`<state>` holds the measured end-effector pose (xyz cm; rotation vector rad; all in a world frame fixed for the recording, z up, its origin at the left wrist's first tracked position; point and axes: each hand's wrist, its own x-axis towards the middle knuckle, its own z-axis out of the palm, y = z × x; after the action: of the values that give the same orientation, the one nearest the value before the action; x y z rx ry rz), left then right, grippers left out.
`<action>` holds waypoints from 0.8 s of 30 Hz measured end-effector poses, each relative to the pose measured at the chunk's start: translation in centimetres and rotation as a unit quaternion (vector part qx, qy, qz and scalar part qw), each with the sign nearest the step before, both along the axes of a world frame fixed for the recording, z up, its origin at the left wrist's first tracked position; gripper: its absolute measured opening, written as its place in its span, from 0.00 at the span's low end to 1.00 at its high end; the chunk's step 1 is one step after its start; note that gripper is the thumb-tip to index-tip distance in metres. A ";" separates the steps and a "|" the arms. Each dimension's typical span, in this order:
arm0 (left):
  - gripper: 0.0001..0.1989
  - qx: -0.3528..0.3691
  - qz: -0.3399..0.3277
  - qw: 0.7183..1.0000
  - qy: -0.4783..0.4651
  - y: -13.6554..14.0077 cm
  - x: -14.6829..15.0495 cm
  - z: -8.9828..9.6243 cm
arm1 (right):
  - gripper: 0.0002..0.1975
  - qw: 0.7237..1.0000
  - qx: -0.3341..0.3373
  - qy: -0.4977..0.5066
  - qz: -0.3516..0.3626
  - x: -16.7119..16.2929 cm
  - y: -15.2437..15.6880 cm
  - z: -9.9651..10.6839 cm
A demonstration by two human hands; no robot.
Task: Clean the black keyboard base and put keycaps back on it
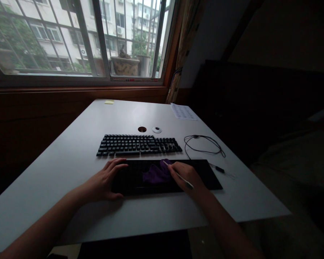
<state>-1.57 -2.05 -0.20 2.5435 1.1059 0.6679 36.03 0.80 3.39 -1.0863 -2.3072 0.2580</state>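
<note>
A dark keyboard base (145,189) lies flat near the front of the white table, its surface too dim to show detail. My left hand (104,181) holds its left end, fingers along the far edge and thumb at the near one. Over the right half of the base, my right hand (185,175) is closed around a thin, pale, pen-like stick (184,179) with a dark rear end. The stick's tip meets a crumpled purple cloth (157,173) spread on the base. Whether my fingers also pinch the cloth is hidden.
Rows of black keycaps (129,144) lie behind the base. A coiled cable (205,136) and a small tool with a black handle (219,169) lie to the right. Farther back are a round hole (142,129), its white cover (157,130), printed paper (184,112) and yellow notes (109,102).
</note>
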 end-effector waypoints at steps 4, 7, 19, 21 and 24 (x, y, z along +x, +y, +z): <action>0.50 0.004 -0.006 1.000 0.001 0.0 0.0 0.0 | 0.18 0.999 -0.037 0.021 -0.002 0.1 0.1 0.0; 0.50 -0.001 -0.007 1.000 0.003 0.1 0.0 0.0 | 0.18 0.999 -0.029 0.021 -0.028 0.0 0.2 0.3; 0.51 0.005 -0.011 1.000 -0.012 0.2 -0.2 -0.3 | 0.17 0.998 -0.014 0.014 0.051 -0.1 0.3 0.2; 0.51 0.003 -0.009 1.000 -0.011 0.2 -0.2 -0.2 | 0.16 0.999 -0.004 0.008 0.045 -0.7 0.3 -0.2; 0.50 -0.004 -0.005 1.000 -0.002 0.1 -0.1 -0.1 | 0.16 0.999 0.031 -0.020 0.023 -2.1 0.1 -0.9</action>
<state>-1.68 -1.97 -0.32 2.5382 1.0926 0.6662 33.98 0.95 2.49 -1.0173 -2.3608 0.1823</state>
